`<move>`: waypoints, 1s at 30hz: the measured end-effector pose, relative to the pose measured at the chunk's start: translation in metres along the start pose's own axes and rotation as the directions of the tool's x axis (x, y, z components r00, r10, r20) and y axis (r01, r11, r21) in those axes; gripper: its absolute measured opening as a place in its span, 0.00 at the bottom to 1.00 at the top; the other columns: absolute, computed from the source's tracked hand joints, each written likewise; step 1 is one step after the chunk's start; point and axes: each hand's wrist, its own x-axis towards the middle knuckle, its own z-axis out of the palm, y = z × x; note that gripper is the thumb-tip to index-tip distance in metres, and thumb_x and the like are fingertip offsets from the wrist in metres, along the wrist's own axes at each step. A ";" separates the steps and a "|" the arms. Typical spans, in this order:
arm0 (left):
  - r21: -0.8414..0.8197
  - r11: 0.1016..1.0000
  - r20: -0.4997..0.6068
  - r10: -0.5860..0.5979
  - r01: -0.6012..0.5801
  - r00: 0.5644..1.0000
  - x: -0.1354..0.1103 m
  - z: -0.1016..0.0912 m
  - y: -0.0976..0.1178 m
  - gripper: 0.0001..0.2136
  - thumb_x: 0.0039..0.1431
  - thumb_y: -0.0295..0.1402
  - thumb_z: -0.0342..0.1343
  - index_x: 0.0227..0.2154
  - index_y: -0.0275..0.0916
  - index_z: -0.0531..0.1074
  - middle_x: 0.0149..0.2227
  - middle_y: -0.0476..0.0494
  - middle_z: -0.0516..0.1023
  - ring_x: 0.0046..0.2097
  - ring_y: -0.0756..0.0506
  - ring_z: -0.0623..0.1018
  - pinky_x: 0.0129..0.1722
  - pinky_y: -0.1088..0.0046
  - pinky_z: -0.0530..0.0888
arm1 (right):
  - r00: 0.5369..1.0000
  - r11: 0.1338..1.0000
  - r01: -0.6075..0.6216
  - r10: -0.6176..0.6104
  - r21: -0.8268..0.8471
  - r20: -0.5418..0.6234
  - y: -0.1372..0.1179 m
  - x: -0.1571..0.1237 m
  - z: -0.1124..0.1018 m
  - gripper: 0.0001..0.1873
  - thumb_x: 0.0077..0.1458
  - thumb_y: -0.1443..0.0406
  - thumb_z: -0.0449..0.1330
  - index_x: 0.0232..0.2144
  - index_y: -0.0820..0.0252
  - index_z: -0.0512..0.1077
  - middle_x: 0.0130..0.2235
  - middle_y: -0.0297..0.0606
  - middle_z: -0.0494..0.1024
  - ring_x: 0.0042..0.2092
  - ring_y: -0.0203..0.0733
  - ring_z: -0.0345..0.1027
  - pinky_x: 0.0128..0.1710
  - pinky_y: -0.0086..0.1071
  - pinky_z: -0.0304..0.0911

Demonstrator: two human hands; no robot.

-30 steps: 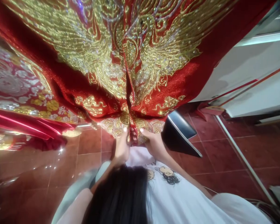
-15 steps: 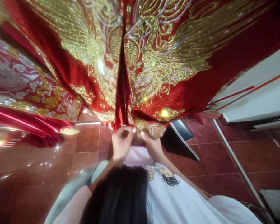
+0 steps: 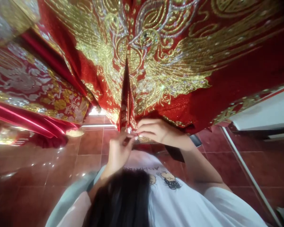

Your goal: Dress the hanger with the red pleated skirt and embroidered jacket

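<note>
A red garment [image 3: 175, 107] with gold and silver bird embroidery hangs in front of me, its two halves parting in a narrow slit [image 3: 126, 94]. At the bottom of that slit, my left hand [image 3: 118, 149] is closed, thumb and fingers pinching the garment's lower edge. My right hand [image 3: 157, 132] meets it from the right, palm down, its fingertips pressed together against the left ones. Something small and shiny glints between the fingertips, too small to name.
To the left hang another embroidered red cloth [image 3: 21, 78] and glossy red fabric [image 3: 35, 121]. A dark flat object [image 3: 176, 153] is partly behind my right forearm. Red floor tiles [image 3: 90, 137] lie below, with a white strip [image 3: 248, 173] and a white panel [image 3: 262, 108] at right.
My right hand has come up and turned palm down, moving left to join the left hand's fingertips. Its forearm now covers most of the dark object. The slit has narrowed at its top.
</note>
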 end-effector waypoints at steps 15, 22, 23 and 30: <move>0.029 0.988 -0.156 0.153 -0.150 0.976 0.014 -0.001 -0.003 0.02 0.58 0.31 0.59 0.32 0.39 0.75 0.31 0.47 0.77 0.33 0.49 0.75 0.35 0.75 0.70 | 0.960 0.914 0.027 -0.136 -0.405 -0.244 -0.017 -0.017 -0.008 0.11 0.64 0.71 0.52 0.34 0.60 0.75 0.38 0.40 0.75 0.40 0.37 0.70 0.42 0.31 0.67; 0.191 0.874 -0.199 0.480 -0.446 0.855 0.014 0.011 0.011 0.03 0.59 0.29 0.60 0.36 0.39 0.76 0.34 0.45 0.78 0.37 0.49 0.78 0.39 0.75 0.75 | 0.896 0.855 0.030 -0.253 -0.517 -0.366 -0.015 -0.026 0.013 0.09 0.61 0.71 0.57 0.41 0.59 0.77 0.38 0.39 0.78 0.37 0.37 0.71 0.41 0.30 0.66; 0.207 0.867 -0.221 0.492 -0.453 0.842 0.013 0.012 0.010 0.02 0.59 0.29 0.60 0.35 0.39 0.76 0.33 0.46 0.78 0.36 0.50 0.78 0.38 0.75 0.76 | 0.880 0.854 0.025 -0.265 -0.520 -0.394 -0.015 -0.027 0.015 0.10 0.61 0.71 0.58 0.41 0.58 0.77 0.38 0.39 0.79 0.36 0.37 0.71 0.41 0.30 0.66; 0.244 0.829 -0.299 0.557 -0.503 0.775 0.011 0.019 0.011 0.05 0.57 0.25 0.62 0.35 0.40 0.78 0.36 0.46 0.79 0.37 0.50 0.79 0.38 0.75 0.76 | 0.806 0.814 -0.031 -0.323 -0.580 -0.496 -0.017 -0.027 0.026 0.13 0.57 0.74 0.60 0.44 0.60 0.76 0.35 0.39 0.80 0.32 0.37 0.70 0.36 0.31 0.66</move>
